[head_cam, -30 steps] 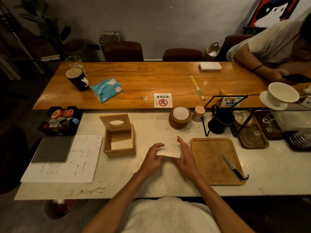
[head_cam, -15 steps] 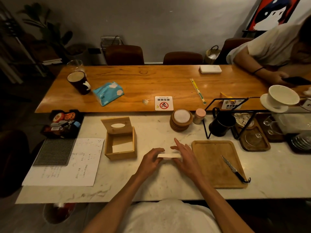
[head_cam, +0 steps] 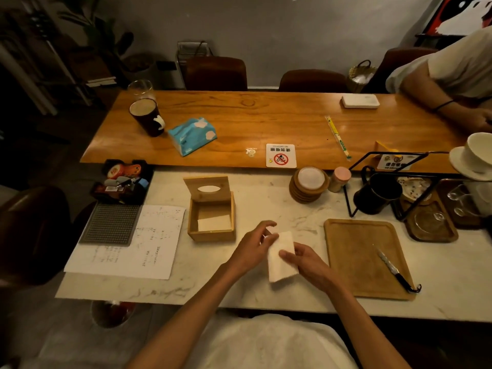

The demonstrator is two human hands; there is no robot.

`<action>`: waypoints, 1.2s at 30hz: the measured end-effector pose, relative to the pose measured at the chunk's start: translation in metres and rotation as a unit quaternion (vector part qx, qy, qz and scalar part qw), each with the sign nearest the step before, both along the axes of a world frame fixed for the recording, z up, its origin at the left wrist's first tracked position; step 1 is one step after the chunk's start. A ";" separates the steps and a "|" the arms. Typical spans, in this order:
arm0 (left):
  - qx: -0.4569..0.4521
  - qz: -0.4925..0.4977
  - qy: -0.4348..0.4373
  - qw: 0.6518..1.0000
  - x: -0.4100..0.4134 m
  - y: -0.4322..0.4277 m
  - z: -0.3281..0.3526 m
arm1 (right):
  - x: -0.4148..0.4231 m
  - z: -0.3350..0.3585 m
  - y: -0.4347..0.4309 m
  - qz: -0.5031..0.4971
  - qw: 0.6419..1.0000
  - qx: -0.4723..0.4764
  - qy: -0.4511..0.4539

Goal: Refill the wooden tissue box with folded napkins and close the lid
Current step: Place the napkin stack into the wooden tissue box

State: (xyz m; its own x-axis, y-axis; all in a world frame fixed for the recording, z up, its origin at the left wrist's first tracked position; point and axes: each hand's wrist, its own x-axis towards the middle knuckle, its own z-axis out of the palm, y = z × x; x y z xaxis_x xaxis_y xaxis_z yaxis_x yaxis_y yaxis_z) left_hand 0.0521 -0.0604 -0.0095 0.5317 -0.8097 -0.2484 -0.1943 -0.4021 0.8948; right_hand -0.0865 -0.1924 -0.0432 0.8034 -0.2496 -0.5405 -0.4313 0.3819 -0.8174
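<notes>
The wooden tissue box stands on the marble counter, its lid hinged up at the back with an oval slot. A folded napkin lies flat inside the box. Just right of the box, a white folded napkin is held above the counter between both hands. My left hand grips its upper left edge. My right hand holds its right side, fingers lying over it.
A wooden cutting board with a small knife lies to the right. A sheet of paper and a grey mat lie left of the box. Coasters, a black mug and a wire rack stand behind. Another person sits far right.
The napkin has turned from a flat horizontal strip into an upright, lengthwise fold, and both hands have drawn closer to me with it.
</notes>
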 end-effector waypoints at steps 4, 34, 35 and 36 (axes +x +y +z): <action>-0.071 0.209 -0.110 0.969 0.021 0.035 0.015 | 0.005 -0.007 0.019 -0.196 0.942 0.272 -0.018; 0.073 0.095 0.206 0.971 0.155 0.113 0.018 | 0.258 0.071 0.086 0.507 0.636 -0.518 0.263; 0.077 0.095 0.197 0.973 0.155 0.114 0.017 | 0.258 0.065 0.085 0.532 0.623 -0.521 0.240; 0.079 0.094 0.190 0.974 0.155 0.114 0.016 | 0.259 0.061 0.087 0.535 0.634 -0.510 0.228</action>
State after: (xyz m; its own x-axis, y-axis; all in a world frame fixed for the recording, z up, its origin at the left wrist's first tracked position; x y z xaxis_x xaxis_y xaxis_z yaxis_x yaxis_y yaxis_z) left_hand 0.2071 0.0539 0.0069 0.5123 -0.6418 -0.5707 0.2297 -0.5379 0.8111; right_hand 0.1729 -0.1059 0.0182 0.6262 -0.1004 -0.7732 -0.2785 -0.9550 -0.1016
